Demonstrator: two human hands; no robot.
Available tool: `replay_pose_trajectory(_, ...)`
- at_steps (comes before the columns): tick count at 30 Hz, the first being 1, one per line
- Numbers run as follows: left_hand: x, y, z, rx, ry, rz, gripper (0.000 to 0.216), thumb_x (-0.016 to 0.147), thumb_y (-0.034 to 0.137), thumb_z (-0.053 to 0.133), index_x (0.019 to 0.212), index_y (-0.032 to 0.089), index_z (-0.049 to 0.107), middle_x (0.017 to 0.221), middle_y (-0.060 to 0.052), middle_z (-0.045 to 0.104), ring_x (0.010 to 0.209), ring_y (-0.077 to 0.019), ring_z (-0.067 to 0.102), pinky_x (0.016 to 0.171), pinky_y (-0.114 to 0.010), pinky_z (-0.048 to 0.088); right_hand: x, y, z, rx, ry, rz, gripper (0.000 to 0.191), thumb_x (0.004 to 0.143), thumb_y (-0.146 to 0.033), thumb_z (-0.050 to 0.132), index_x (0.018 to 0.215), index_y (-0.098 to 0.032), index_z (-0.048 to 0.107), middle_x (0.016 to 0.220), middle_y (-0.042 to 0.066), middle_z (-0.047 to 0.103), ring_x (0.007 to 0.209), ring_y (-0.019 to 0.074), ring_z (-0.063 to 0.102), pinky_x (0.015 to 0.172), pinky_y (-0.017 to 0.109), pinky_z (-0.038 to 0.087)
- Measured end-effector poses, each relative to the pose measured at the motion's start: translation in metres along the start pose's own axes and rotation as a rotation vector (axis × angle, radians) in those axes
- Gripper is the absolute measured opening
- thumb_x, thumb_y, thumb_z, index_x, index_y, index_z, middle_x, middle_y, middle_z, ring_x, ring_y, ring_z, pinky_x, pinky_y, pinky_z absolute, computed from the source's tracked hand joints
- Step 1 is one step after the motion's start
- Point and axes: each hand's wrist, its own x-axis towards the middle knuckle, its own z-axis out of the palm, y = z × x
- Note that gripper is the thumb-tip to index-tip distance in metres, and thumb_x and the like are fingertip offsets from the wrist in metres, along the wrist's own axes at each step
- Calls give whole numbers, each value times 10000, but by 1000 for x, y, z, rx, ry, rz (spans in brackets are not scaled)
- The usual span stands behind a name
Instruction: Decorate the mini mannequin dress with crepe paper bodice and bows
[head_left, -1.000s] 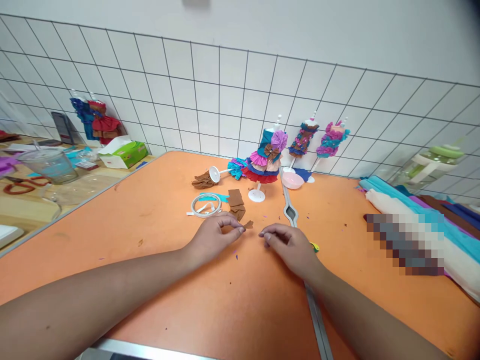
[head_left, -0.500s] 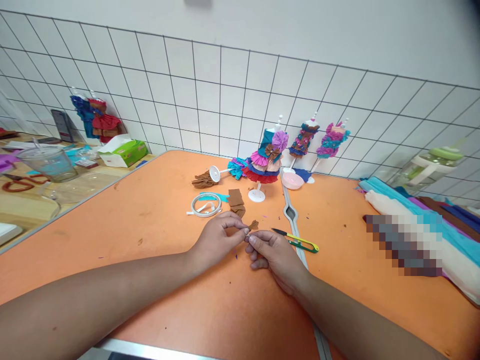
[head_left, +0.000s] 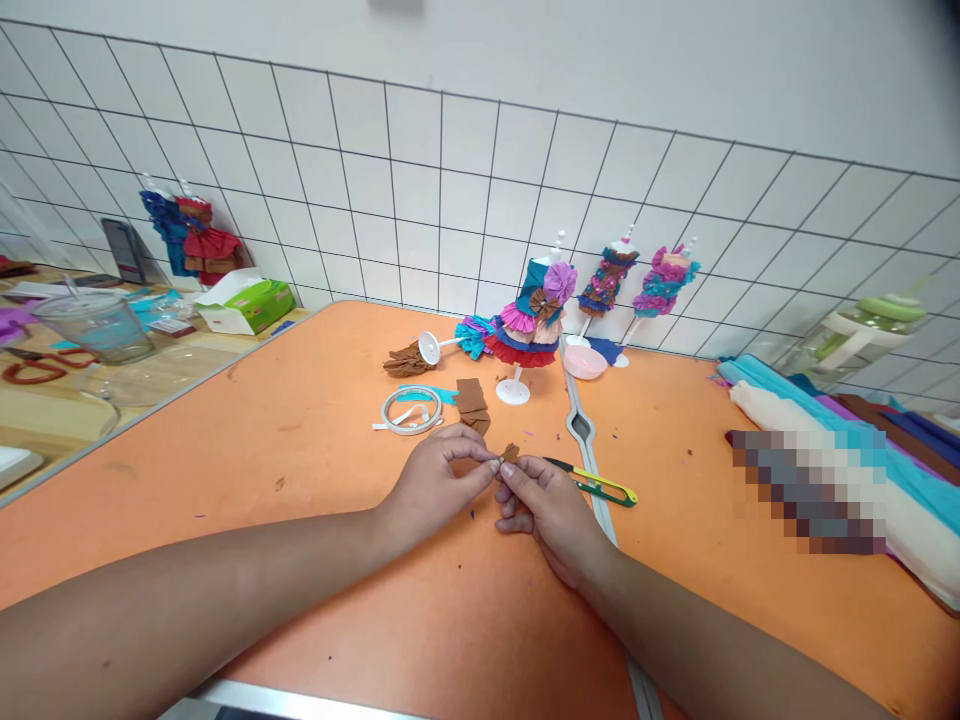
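My left hand (head_left: pixel 442 475) and my right hand (head_left: pixel 547 500) meet over the middle of the orange table, fingertips touching. Both are closed in a pinch around a small gathered piece of brown crepe paper (head_left: pixel 511 452), whose fanned end sticks up past the fingertips. The pinched part is hidden by thumbs and fingers. Just beyond lie folded brown paper pieces (head_left: pixel 472 402) and a roll of white double-sided tape (head_left: pixel 412 411) on a turquoise strip. Thread snips (head_left: pixel 611 488) with yellow and green handles rest right beside my right hand.
A small dress form in layered crepe paper (head_left: pixel 529 310) stands ahead, another lies on its side (head_left: pixel 430 349). Behind are two more forms and a pink bowl (head_left: pixel 585 362). Crepe rolls (head_left: pixel 840 450) lie right. On the left table are a glass cup (head_left: pixel 97 325), scissors and tissues (head_left: pixel 251 303).
My right fingertips have shifted slightly up, closer to the brown paper piece, which now stands more upright. My left hand has barely moved.
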Motion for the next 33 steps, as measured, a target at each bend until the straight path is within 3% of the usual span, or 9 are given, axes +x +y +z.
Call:
replay_pose_trajectory(16,1,3,-7,96,-100,124,141,797,257,632,715,200,732,822,-38,644,819,-180,592,773,-323,465,0,-2,3,-49,44,16,355,689,-492,710,707,-173,556,643,-33,581,537,73,530,562,249,545)
replay_pose_trajectory(25,3,1,-7,55,-90,67,174,834,272,591,726,189,699,854,-34,641,834,-171,597,778,-299,463,0,3,2,-74,42,-34,388,680,-528,716,768,-173,587,655,-21,603,563,85,553,558,249,553)
replay_pose_trajectory(33,5,2,-12,1,-135,31,290,912,366,475,741,172,606,776,-12,608,781,-160,560,735,-272,438,-4,-1,-3,-24,10,-14,314,685,-426,743,827,-160,653,715,10,632,641,107,594,550,224,546)
